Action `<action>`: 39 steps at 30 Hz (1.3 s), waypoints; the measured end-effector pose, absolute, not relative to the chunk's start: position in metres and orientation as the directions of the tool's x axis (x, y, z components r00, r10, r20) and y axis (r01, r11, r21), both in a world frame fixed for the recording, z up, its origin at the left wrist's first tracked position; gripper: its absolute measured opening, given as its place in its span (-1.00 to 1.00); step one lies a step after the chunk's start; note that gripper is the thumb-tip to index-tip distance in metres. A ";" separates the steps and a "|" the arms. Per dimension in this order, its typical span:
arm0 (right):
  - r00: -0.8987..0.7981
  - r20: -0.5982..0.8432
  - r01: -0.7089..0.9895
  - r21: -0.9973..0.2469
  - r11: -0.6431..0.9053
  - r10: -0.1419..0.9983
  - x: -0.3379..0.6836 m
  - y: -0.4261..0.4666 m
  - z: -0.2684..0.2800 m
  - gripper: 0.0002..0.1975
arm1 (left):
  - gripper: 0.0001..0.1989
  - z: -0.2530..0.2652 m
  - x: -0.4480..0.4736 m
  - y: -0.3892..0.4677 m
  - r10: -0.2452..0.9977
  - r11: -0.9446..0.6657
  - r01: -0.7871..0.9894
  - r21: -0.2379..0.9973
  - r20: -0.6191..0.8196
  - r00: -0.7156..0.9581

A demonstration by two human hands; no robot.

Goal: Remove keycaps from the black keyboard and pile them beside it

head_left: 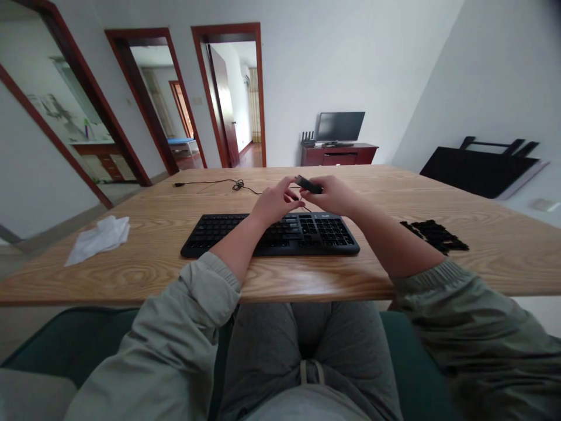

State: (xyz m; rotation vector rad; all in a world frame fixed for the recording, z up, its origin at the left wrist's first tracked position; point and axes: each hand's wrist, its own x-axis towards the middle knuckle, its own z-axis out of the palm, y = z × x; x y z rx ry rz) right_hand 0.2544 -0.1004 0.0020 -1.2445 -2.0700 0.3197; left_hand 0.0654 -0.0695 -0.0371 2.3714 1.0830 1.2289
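Observation:
A black keyboard [228, 234] lies on the wooden table [504, 245] in front of me. Both hands hover above its right half. My right hand [335, 196] grips a small dark elongated tool [308, 185], its tip pointing left. My left hand [276, 202] is beside it, fingers pinched together near the tool's end; whether a small part sits between them cannot be told. A thin black cable [210, 182] runs from behind the hands to the far left of the table.
A crumpled white cloth [100, 237] lies at the table's left. A pile of black keycaps [433, 234] sits to the right of the keyboard. Beyond the table are a TV stand with a monitor [339, 126], open doorways and a folded black table [477, 169].

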 end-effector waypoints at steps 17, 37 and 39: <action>-0.296 0.190 0.720 -0.600 0.349 0.936 0.266 -0.112 0.020 -0.77 | -0.50 -0.044 0.078 -0.075 0.408 -0.796 0.592 0.126 0.834 0.371; 0.085 -0.126 0.965 0.258 -0.051 0.988 0.400 -0.081 0.013 -0.68 | -0.59 -0.035 0.069 -0.077 0.495 -0.822 0.492 0.288 0.788 0.366; 0.157 -0.179 0.971 0.207 -0.119 0.971 0.421 -0.082 0.006 -0.71 | -0.63 -0.035 0.069 -0.077 0.481 -0.834 0.477 0.278 0.790 0.381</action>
